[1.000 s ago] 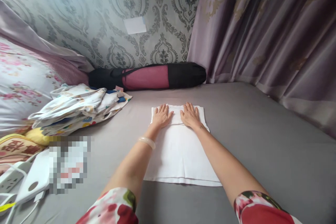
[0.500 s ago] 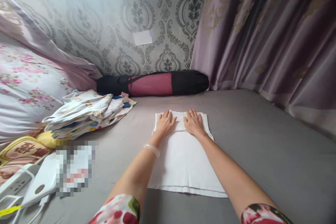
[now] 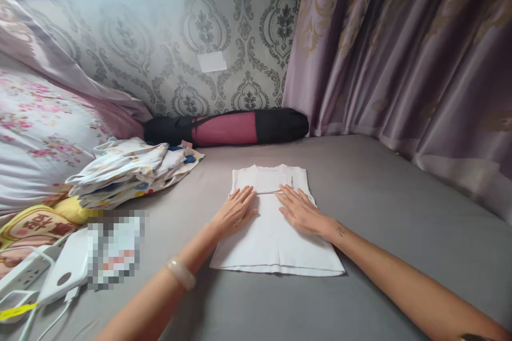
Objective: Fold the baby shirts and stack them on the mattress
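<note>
A white shirt (image 3: 276, 234) lies flat on the grey bed sheet, its top part folded in and its hem toward me. My left hand (image 3: 237, 212) rests on the shirt's left edge with the fingers stretched out. On the right half, my right hand (image 3: 299, 210) lies flat, fingers spread, just below the fold line. Neither hand grips the cloth. The hands cover parts of both side edges.
A pile of folded clothes (image 3: 132, 170) sits to the left beside a floral pillow (image 3: 44, 138). Nearer are a power strip (image 3: 32, 272), a white power bank (image 3: 70, 266) and cables. A black and pink rolled bag (image 3: 224, 128) lies against the wall; curtains (image 3: 380, 53) hang at right.
Both hands have slid from the shirt's top edge down toward me, uncovering the neckline. My forearms have spread outward. The view has shifted slightly.
</note>
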`<action>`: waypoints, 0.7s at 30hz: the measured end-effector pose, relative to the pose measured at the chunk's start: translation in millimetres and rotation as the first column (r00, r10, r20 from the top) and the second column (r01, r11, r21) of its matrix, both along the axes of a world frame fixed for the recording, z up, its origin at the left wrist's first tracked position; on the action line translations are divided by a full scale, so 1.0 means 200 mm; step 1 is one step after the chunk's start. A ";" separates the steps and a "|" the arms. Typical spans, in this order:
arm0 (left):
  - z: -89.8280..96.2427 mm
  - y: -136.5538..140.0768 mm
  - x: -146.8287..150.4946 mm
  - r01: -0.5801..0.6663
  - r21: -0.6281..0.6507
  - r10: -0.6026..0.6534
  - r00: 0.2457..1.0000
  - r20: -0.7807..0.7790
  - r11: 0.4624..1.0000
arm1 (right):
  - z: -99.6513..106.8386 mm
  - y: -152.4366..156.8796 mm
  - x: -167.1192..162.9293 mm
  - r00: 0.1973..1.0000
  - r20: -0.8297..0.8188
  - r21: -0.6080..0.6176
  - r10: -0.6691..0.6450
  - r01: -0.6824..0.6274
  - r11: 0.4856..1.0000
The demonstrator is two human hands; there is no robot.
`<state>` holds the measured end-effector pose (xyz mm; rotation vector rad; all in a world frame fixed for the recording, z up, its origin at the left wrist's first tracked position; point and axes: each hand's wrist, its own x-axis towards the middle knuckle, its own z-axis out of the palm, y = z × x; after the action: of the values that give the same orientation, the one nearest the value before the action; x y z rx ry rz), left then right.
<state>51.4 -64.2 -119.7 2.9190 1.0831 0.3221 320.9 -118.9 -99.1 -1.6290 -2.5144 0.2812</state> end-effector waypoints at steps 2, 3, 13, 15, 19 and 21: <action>-0.01 -0.04 -0.04 0.007 -0.044 -0.007 1.000 0.000 0.999 | 0.00 -0.08 0.01 1.000 0.012 -0.031 0.029 -0.028 0.999; -0.01 -0.05 -0.05 -0.005 -0.071 0.005 1.000 -0.004 0.997 | 0.00 -0.10 0.02 0.999 0.019 -0.032 0.033 -0.032 0.999; 0.00 -0.06 -0.05 -0.042 -0.139 0.036 0.998 -0.041 0.989 | -0.02 -0.12 0.02 0.999 0.033 0.031 0.027 -0.028 0.999; 0.00 -0.08 -0.06 -0.035 -0.126 0.031 0.999 -0.031 0.991 | -0.02 -0.15 0.03 0.999 0.018 0.014 0.035 -0.035 0.999; 0.02 -0.17 -0.08 0.023 -0.113 -0.022 1.000 0.008 0.993 | 0.00 -0.24 0.06 0.999 -0.019 -0.049 0.046 -0.047 0.998; 0.06 -0.24 -0.07 0.072 -0.125 -0.068 0.997 0.038 0.990 | 0.01 -0.30 0.08 0.998 -0.040 -0.088 0.055 -0.058 0.994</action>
<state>36.8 -111.3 -108.7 2.8214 0.9566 0.2884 336.2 -178.7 -97.0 -1.5697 -2.5570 0.4318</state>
